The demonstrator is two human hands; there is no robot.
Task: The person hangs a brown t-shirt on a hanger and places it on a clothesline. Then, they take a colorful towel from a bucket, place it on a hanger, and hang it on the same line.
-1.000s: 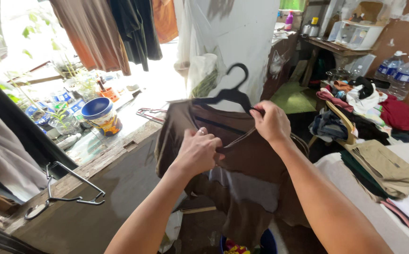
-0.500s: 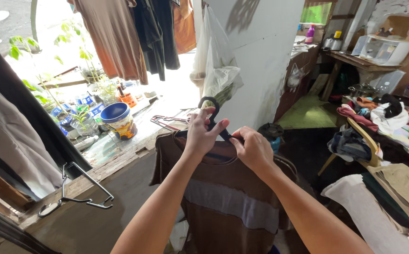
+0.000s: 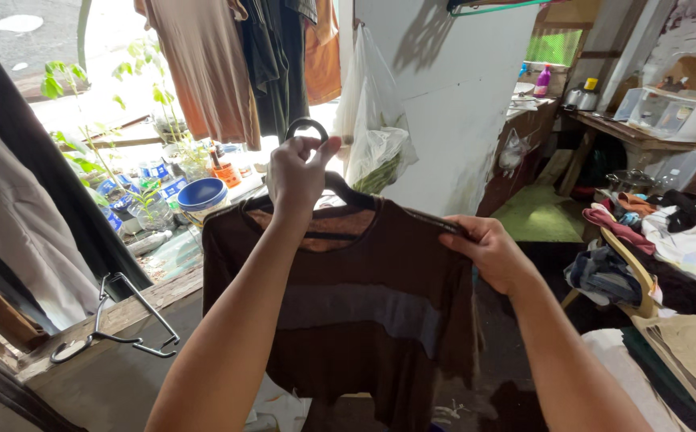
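A dark brown shirt [image 3: 364,312] with a grey band across the chest hangs on a black plastic hanger [image 3: 346,190]. My left hand [image 3: 296,172] grips the hanger just below its hook and holds it up in front of me. My right hand [image 3: 488,252] pinches the shirt's right shoulder where it sits over the hanger's arm. The shirt hangs flat and faces me.
A wire hanger [image 3: 120,324] lies on the concrete ledge [image 3: 136,308] at the left. Potted plants and a blue tub [image 3: 201,194] stand behind it. Clothes [image 3: 228,64] hang above. A plastic bag [image 3: 376,136] hangs on the white wall. Piled clothes [image 3: 660,240] lie at the right.
The shirt went fully onto the hanger. My left hand moved from the collar to the hook and lifted it; my right hand slid out to the right shoulder.
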